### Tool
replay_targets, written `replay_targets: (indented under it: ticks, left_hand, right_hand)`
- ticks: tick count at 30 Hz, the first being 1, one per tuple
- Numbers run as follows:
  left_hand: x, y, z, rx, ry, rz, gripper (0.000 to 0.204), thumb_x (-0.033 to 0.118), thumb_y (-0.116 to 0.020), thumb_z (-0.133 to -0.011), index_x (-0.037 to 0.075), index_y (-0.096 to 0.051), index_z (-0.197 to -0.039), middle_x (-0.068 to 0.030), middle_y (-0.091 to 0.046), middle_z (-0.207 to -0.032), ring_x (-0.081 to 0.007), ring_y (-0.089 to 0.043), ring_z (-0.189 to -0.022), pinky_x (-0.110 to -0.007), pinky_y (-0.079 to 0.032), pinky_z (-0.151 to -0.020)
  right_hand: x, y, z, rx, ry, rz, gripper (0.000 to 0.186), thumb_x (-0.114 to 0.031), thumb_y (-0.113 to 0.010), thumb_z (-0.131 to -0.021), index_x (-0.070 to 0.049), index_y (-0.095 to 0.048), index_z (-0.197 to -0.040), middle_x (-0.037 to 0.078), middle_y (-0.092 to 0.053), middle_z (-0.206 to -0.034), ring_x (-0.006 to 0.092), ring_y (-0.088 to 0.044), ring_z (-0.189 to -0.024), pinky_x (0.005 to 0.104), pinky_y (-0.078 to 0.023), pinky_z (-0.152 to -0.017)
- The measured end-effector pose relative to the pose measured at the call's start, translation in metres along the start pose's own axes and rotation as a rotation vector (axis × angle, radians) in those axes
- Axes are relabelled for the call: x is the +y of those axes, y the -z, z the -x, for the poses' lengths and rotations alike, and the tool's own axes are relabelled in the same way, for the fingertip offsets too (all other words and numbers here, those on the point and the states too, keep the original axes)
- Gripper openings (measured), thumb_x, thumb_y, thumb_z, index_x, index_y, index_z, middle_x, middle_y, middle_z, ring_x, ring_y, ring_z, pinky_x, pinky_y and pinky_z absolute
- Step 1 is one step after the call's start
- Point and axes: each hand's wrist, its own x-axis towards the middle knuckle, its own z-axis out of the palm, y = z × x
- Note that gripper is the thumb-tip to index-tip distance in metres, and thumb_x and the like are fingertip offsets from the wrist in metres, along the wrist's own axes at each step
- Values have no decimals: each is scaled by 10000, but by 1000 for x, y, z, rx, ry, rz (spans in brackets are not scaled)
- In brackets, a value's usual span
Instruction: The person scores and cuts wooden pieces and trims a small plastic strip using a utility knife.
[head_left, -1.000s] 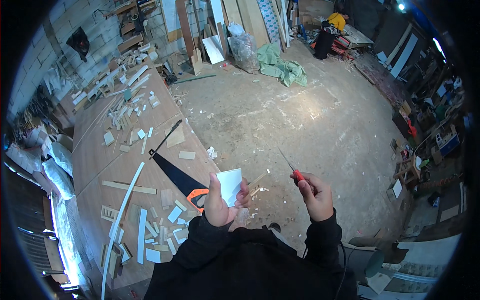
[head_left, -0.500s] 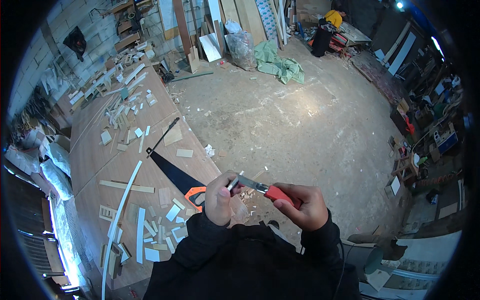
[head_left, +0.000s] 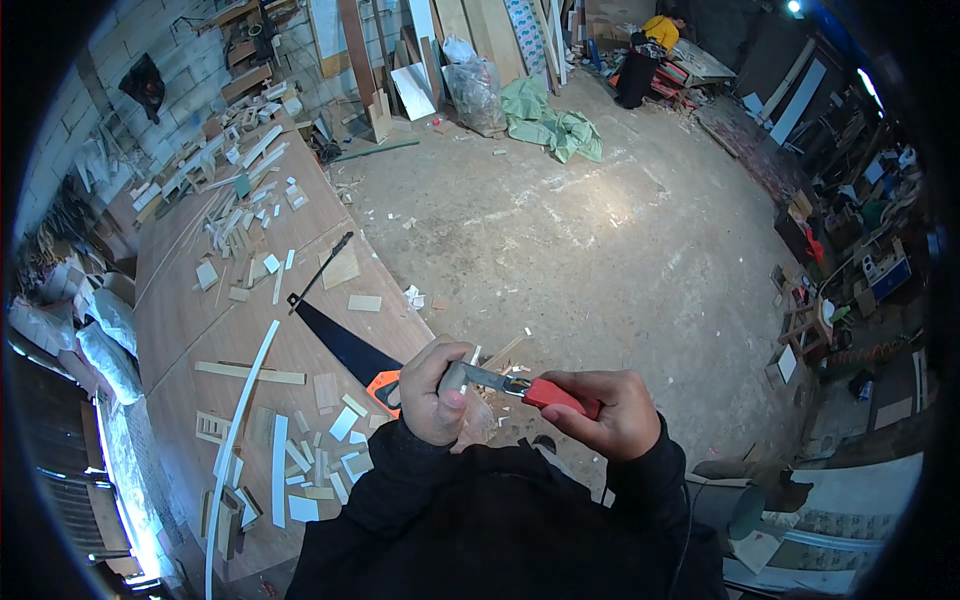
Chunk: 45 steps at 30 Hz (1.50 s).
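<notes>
My left hand [head_left: 436, 392] is closed around a small pale flat piece [head_left: 455, 377], held edge-on in front of my chest. My right hand [head_left: 607, 410] grips a red-handled utility knife [head_left: 535, 391]. Its grey blade points left and meets the small piece at my left thumb. Both hands are close together above the edge of the long wooden workbench [head_left: 190, 320]. Just behind my left hand lies a handsaw [head_left: 345, 345] with a dark blade and orange handle.
Several wood offcuts and thin white strips [head_left: 245, 420] litter the workbench. The concrete floor [head_left: 600, 250] holds shavings, a green tarp [head_left: 555, 125], a clear plastic bag [head_left: 475, 95] and boards leaning against the far wall. Another person [head_left: 645, 60] crouches far back.
The pale piece was held flat and facing up, with the knife held apart at the right. Now the hands have come together and the blade is against the piece.
</notes>
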Motion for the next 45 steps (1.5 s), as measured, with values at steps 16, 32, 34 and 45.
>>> replay_targets:
  ticks: [16,32,34,45]
  left_hand:
    - [-17,10,12,7,81,18,839,741,-400,-896,-66,-620,-950,-80,-547,-742,-148,-534,-683,-282,-393,-591]
    - [1,1,19,-180,556,999,835,714,-270,-950,-61,-570,-877,-40,-457,-654,-115,-395,-557,-262,-338,-553]
    - [4,-3,19,-203,561,1010,833,710,-260,-954,-60,-569,-879,-36,-448,-647,-112,-388,-547,-260,-336,-542]
    - [29,-25,30,-386,762,821,743,560,-159,-1028,-66,-558,-1064,-146,-579,-673,-211,-519,-511,-311,-437,-516]
  right_hand:
    - [21,-37,-21,265,-139,406,369,-367,-718,-853,-72,-733,-1075,141,-687,-711,252,-655,-593,321,-499,-571]
    - [58,-8,14,215,-206,-520,328,-206,-652,-950,37,-640,-1169,16,-656,-943,81,-575,-871,228,-458,-788]
    - [58,-9,16,205,-140,-545,326,-183,-663,-940,37,-631,-1179,26,-655,-975,84,-578,-890,235,-462,-807]
    - [38,-6,7,89,66,-567,381,-53,-739,-844,6,-630,-1204,74,-666,-1017,117,-611,-931,261,-492,-824]
